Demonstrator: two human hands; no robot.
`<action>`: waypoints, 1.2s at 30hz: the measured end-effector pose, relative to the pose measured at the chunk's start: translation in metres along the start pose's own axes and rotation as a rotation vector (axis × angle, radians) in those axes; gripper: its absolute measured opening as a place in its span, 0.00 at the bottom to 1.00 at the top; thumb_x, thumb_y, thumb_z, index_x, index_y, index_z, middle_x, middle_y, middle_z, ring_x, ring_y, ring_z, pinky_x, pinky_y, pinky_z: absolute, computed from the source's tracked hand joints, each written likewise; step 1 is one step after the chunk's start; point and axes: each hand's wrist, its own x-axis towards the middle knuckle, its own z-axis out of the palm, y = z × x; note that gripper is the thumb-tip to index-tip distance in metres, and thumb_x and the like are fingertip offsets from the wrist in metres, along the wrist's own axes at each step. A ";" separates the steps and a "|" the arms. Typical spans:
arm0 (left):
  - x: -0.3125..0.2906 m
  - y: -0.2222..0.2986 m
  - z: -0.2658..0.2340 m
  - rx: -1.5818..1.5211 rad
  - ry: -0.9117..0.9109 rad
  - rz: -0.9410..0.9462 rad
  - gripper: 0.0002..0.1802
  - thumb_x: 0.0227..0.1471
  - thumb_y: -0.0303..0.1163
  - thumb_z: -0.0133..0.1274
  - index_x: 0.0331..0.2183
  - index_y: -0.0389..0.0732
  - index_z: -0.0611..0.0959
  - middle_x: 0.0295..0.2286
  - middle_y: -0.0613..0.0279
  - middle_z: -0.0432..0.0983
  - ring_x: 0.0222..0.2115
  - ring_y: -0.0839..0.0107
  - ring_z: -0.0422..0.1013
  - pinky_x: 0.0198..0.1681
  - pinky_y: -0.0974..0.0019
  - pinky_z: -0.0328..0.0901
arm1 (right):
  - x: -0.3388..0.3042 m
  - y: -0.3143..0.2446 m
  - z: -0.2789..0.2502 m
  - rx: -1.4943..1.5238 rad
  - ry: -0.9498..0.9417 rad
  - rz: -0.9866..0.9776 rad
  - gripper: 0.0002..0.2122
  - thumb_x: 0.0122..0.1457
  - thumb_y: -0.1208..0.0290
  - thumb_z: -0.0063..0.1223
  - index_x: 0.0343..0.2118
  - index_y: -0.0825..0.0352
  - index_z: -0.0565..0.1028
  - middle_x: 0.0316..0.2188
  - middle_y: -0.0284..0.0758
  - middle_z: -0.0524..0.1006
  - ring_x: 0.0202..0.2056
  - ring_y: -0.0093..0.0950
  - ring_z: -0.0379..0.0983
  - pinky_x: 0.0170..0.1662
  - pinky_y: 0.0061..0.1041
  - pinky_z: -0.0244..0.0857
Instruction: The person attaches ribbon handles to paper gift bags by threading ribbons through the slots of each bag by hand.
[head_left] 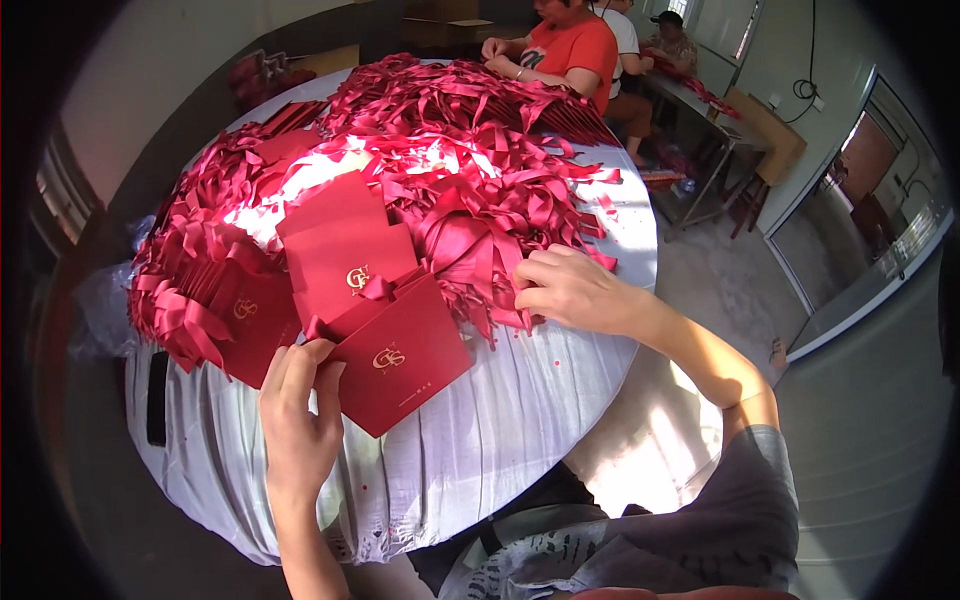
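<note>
A flat red paper gift bag [412, 345] with a gold emblem lies tilted before me, two ribbon knots showing along its top edge. Thumb and fingers of my left hand [302, 395] pinch its upper left corner, by one knot. My right hand [570, 290] is closed at the right edge of the ribbon heap [470, 235], its fingertips on a red ribbon; their exact grip is partly hidden. Behind the bag rests another red bag [340, 235] with a gold emblem. Further left stands a row of red bags [245, 315] with ribbons hanging over them.
A round table [540, 400] with a pale, wrinkled cloth carries everything. Near its left edge lies a black phone-like object [157, 398]. Across the table a person in a red shirt [575, 55] handles something. Others sit by a second table [715, 115] at the back right.
</note>
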 end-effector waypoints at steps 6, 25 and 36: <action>-0.004 -0.003 -0.004 -0.021 0.001 -0.018 0.10 0.44 0.14 0.51 0.33 0.32 0.76 0.25 0.52 0.71 0.26 0.56 0.68 0.30 0.60 0.62 | 0.033 -0.036 -0.019 0.692 0.260 -0.040 0.05 0.49 0.78 0.59 0.30 0.70 0.76 0.36 0.37 0.76 0.41 0.33 0.72 0.43 0.31 0.64; -0.015 -0.044 -0.005 -0.363 -0.093 -0.164 0.13 0.53 0.16 0.44 0.41 0.32 0.76 0.35 0.51 0.76 0.39 0.63 0.72 0.44 0.67 0.64 | 0.122 -0.127 0.038 0.932 0.318 0.500 0.06 0.57 0.74 0.53 0.29 0.72 0.75 0.19 0.36 0.76 0.22 0.18 0.71 0.27 0.21 0.64; -0.013 -0.044 -0.004 -0.497 -0.173 -0.300 0.13 0.55 0.17 0.43 0.43 0.33 0.76 0.34 0.60 0.75 0.35 0.77 0.69 0.41 0.71 0.65 | 0.120 -0.126 0.045 0.858 0.364 0.512 0.06 0.54 0.75 0.55 0.24 0.70 0.73 0.14 0.33 0.70 0.17 0.16 0.64 0.21 0.22 0.59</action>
